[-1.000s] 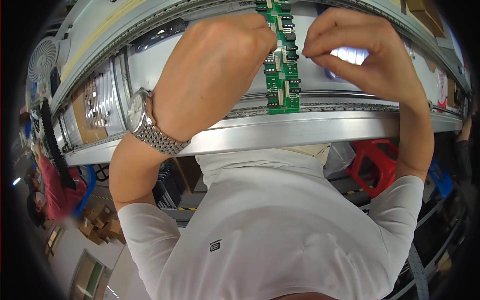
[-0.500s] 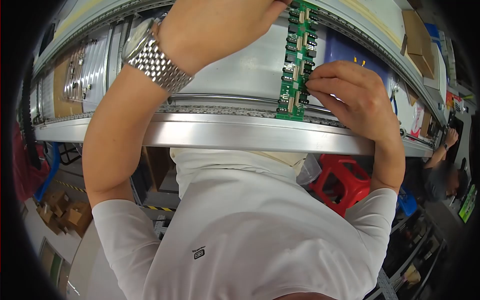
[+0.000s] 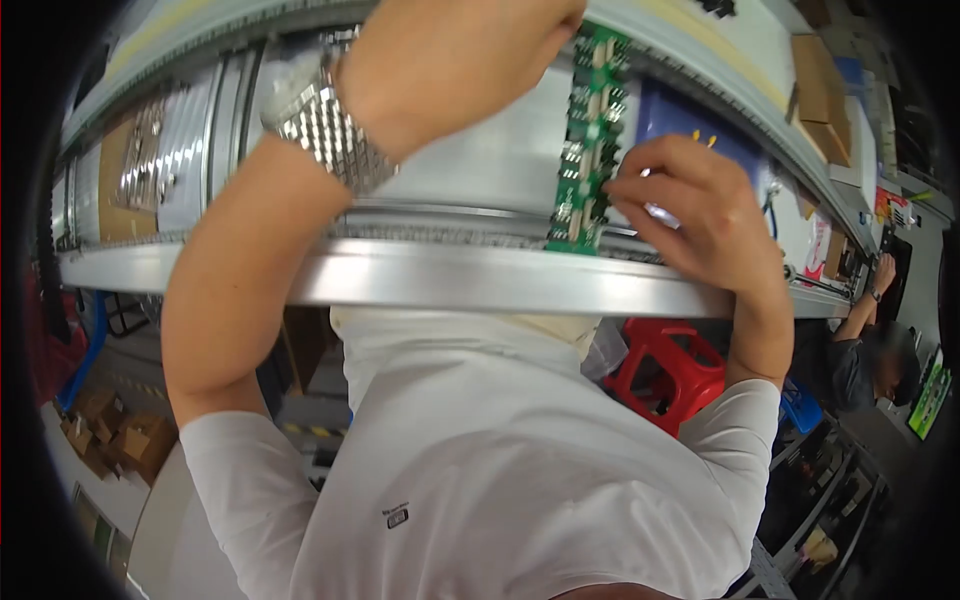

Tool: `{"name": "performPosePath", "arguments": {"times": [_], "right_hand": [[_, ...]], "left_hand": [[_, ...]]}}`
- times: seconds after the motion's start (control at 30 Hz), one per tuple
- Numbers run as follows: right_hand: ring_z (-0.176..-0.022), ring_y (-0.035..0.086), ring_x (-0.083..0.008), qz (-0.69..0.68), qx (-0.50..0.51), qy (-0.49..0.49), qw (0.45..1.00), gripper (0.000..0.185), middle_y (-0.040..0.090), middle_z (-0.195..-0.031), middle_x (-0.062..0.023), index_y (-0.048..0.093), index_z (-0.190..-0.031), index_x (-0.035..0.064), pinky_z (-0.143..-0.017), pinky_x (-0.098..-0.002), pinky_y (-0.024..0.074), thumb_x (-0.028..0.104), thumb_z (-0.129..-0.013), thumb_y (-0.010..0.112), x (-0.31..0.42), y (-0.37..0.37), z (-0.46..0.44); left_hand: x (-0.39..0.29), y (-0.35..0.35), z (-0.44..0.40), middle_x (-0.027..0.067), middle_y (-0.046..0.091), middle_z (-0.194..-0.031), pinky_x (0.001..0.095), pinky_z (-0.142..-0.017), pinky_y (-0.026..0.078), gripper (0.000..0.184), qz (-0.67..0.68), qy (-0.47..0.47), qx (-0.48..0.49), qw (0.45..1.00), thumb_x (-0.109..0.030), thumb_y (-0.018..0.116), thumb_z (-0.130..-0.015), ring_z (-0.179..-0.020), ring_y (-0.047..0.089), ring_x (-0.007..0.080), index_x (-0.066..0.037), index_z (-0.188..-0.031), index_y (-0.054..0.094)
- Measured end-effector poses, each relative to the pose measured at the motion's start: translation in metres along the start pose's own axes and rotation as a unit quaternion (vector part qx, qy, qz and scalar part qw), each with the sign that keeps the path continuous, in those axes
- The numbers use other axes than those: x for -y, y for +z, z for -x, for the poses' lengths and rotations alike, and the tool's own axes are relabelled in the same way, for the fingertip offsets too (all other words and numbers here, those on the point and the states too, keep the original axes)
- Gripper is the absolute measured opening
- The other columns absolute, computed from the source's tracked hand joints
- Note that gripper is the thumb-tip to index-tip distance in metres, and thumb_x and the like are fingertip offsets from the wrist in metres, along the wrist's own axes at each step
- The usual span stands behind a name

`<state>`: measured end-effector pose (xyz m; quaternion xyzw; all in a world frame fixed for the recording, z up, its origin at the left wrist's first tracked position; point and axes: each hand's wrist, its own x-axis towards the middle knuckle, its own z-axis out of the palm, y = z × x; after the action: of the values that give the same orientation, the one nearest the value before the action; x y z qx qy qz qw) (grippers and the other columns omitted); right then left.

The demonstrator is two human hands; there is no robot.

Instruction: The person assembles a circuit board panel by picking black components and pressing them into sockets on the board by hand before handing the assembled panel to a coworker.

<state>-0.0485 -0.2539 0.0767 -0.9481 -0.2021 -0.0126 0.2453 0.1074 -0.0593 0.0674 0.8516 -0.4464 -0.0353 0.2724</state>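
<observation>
Green board: the strip of green circuit board (image 3: pixel 590 133) lies lengthwise away from the person, its near end at the metal rail (image 3: pixel 450 277); small black and pale parts line it.
Left hand: the left hand (image 3: pixel 455 65) reaches over the surface (image 3: pixel 490 155) to the far end of the board, partly out of view at the top; whether its grip is apart or together, I cannot tell.
Left wrist: a metal watch (image 3: pixel 325 125) sits on it.
Right hand: the right hand (image 3: pixel 695 205) is at the board's right edge, fingers bent, tips against or just beside the black parts; whether its grip is clamped on one is too blurred to tell.
Right of board: a blue item (image 3: pixel 690 115) with yellow marks lies behind the right hand.
Left of board: clear tubes (image 3: pixel 180 150) lie well apart from it.
Below the rail: a red stool (image 3: pixel 668 370) stands near the right forearm.
Far right: another person (image 3: pixel 850 370) reaches forward with one arm.
</observation>
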Motion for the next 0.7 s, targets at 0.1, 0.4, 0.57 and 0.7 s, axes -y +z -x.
{"name": "performPosePath", "arguments": {"times": [0.1,0.4,0.57,0.7], "right_hand": [[-0.069,0.06,-0.0171,-0.054,-0.026,0.061,0.996,0.015,0.07,-0.092,-0.0073,0.074,-0.092,-0.001,-0.064,-0.0268,0.0498,-0.002,-0.078,0.076,-0.009,-0.012,-0.001],[-0.071,0.065,-0.021,0.041,-0.157,0.201,0.966,0.027,0.073,-0.099,-0.0108,0.072,-0.11,-0.0012,-0.067,-0.0308,0.0531,0.014,-0.088,0.071,-0.07,-0.033,-0.063],[-0.07,0.065,-0.0285,0.146,-0.198,0.155,0.957,0.027,0.073,-0.093,-0.0103,0.071,-0.107,0.0024,-0.068,-0.0362,0.0531,0.018,-0.084,0.072,-0.096,-0.006,-0.089],[-0.067,0.064,-0.0283,0.108,-0.205,0.164,0.959,0.02,0.071,-0.083,-0.0104,0.07,-0.099,0.0035,-0.065,-0.0368,0.0513,0.013,-0.081,0.07,-0.087,-0.016,-0.098]], "left_hand": [[0.018,0.013,-0.003,0.0071,0.067,-0.086,0.0349,-0.063,0.05,0.007,-0.037,0.091,-0.091,0.991,-0.007,0.067,-0.085,-0.065,0.061,0.0262,-0.001,-0.083,0.069],[0.026,0.027,-0.007,0.0118,0.068,-0.085,0.0426,-0.064,0.053,0.013,0.033,0.057,-0.064,0.996,-0.011,0.061,-0.084,-0.069,0.065,0.0323,-0.005,-0.081,0.073],[0.024,0.024,-0.008,0.01,0.07,-0.095,0.04,-0.073,0.054,0.013,0.017,0.04,-0.038,0.998,-0.013,0.062,-0.086,-0.078,0.067,0.0303,-0.006,-0.086,0.074],[0.034,0.026,-0.011,0.0093,0.069,-0.09,0.0388,-0.073,0.054,0.01,0.013,0.074,-0.096,0.993,-0.011,0.065,-0.085,-0.078,0.066,0.0294,-0.005,-0.085,0.073]]}}
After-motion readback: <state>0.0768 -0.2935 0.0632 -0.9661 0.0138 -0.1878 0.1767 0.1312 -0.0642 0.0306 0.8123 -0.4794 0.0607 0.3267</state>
